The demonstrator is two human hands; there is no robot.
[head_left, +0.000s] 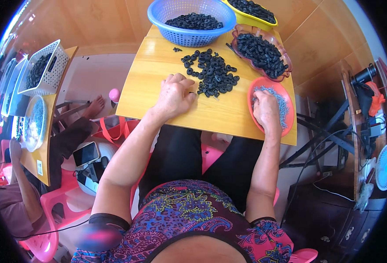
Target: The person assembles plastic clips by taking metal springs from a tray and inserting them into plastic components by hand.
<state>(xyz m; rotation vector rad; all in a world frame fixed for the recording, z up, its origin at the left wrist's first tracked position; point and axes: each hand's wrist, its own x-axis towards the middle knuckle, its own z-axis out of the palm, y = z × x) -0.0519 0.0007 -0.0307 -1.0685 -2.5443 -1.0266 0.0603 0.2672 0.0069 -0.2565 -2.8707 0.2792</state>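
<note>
The pile of black parts [215,74] lies loose on the worktop [145,79], at two o'clock from the left grip [175,95] and ten o'clock from the right grip [267,109]. The left grip is curled narrow at the pile's near edge; whether it holds a part, I cannot tell. The right grip dips into the coral dish [292,115] at the pile's four o'clock, fingertips down among small blue-grey pieces [283,103]; its hold is hidden too. Outward from the pile, a pink tray [288,65] sits at two o'clock, a yellow tub [246,19] at one, a blue basket [191,39] toward eleven, all bearing black pieces.
</note>
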